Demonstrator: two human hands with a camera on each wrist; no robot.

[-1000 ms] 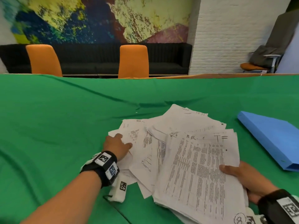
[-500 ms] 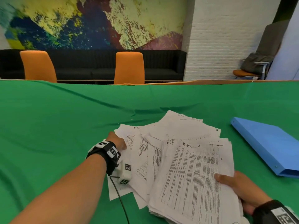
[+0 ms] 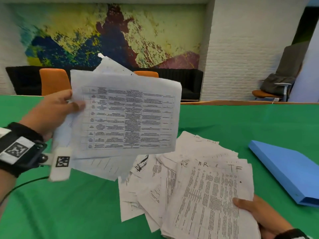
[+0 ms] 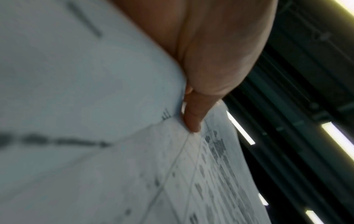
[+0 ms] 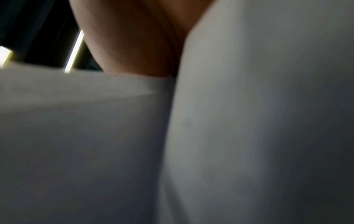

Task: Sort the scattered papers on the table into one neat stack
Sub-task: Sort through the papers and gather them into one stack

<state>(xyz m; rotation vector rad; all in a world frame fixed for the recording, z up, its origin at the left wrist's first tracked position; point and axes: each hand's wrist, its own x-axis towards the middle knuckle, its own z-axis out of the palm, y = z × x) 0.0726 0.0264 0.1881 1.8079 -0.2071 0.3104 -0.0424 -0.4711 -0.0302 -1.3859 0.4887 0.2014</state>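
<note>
Now the left hand (image 3: 50, 111) is up off the table — half a second ago it lay low on the fanned sheets, and it has since lifted a small bundle of lifted sheets (image 3: 124, 116) into the air, printed table facing the camera. Its thumb presses the front of the bundle's left edge, fingers hidden behind; the left wrist view shows one fingertip against the paper. The right hand (image 3: 257, 213) stays where it was, thumb on top of the loose pile (image 3: 198, 187), which lies spread on the green cloth (image 3: 69, 204) beside a blue binder (image 3: 290, 171).
</note>
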